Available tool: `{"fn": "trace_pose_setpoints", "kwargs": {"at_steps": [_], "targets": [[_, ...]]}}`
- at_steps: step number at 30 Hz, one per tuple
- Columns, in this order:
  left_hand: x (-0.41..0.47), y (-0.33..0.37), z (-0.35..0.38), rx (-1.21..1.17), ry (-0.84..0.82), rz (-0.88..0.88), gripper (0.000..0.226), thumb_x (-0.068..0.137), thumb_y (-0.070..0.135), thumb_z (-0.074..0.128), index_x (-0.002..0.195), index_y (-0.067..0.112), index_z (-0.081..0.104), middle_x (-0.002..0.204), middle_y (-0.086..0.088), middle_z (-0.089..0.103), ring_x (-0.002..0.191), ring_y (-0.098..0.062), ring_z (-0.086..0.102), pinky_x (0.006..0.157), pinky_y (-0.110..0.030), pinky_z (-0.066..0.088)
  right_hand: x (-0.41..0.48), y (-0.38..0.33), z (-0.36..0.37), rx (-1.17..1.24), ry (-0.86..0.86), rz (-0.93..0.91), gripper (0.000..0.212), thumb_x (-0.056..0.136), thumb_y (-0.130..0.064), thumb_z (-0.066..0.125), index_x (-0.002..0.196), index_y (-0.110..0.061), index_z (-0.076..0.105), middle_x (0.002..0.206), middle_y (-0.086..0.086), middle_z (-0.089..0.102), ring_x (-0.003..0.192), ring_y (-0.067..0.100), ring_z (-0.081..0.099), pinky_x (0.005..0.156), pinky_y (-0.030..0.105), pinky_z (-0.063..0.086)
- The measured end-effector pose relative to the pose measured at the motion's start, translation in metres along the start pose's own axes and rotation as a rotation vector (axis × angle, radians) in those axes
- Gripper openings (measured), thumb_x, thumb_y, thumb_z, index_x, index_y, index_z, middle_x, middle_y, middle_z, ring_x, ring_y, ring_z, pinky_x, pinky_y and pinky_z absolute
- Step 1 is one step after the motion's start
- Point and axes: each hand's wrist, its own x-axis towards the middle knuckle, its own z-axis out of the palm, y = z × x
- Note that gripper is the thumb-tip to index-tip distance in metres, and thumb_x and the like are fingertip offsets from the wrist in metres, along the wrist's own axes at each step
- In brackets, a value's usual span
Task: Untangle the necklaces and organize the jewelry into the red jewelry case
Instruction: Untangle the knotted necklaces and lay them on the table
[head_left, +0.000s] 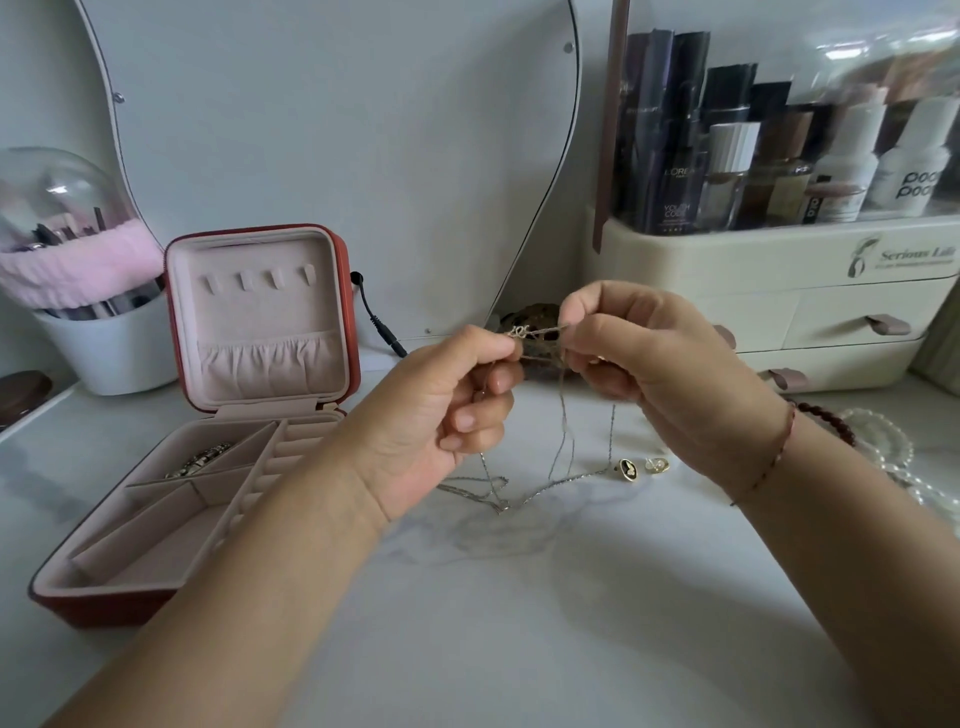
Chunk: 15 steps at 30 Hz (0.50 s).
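The necklaces (521, 331) are thin silver chains caught together in a small knot held up in the air. Their loose lengths hang down from it in long loops and trail onto the white marbled worktop (519, 623) in a crossing heap below the hands. The left hand (452, 415) pinches the chain at the knot between thumb and forefinger, its other fingers curled into the palm. The right hand (649, 358) pinches the same short taut stretch from the other side, its fingers folded close, a thin red cord around its wrist. The red jewelry case (104, 608) stands open on the worktop to the left, lid upright, its pale pink lining divided into compartments. A dark patterned piece (200, 460) lies in a rear one. Two small earrings (641, 467) lie on the worktop just beside the trailing chains, and a pearl strand (883, 441) lies further right.
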Motion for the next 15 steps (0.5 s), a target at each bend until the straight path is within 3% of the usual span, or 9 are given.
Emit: {"fn": "trace_pose_setpoints", "kwargs": {"at_steps": [7,12,15], "targets": [[-0.0006,0.0023,0.0017,-0.004,0.049,0.049,0.009,0.074,0.023,0.053,0.077,0.015,0.050,0.060,0.006,0.043,0.040,-0.005,0.025,0.036,-0.017,0.014,-0.0012,0.0020,-0.0010,-0.038,-0.123,0.008,0.002,0.073,-0.016,0.061,0.071,-0.015,0.061,0.062,0.001,0.044,0.056,0.010,0.035,0.053,0.022,0.027],[-0.0025,0.0015,0.0012,0.064,0.034,0.092,0.009,0.075,0.023,0.052,0.069,0.017,0.051,0.063,0.005,0.044,0.043,-0.006,0.026,0.040,-0.020,0.013,-0.0020,0.0034,0.0015,-0.103,-0.123,0.000,0.026,0.084,-0.029,0.064,0.066,-0.010,0.060,0.066,0.003,0.054,0.054,0.010,0.034,0.051,0.018,0.027],[-0.0025,0.0013,0.0006,0.074,0.023,0.112,0.008,0.069,0.023,0.059,0.068,0.018,0.053,0.063,0.005,0.045,0.043,-0.006,0.027,0.039,-0.019,0.013,-0.0012,0.0034,0.0011,-0.055,-0.137,0.008,0.022,0.071,-0.029,0.069,0.071,-0.009,0.059,0.060,0.001,0.051,0.051,0.009,0.034,0.047,0.016,0.028]]}}
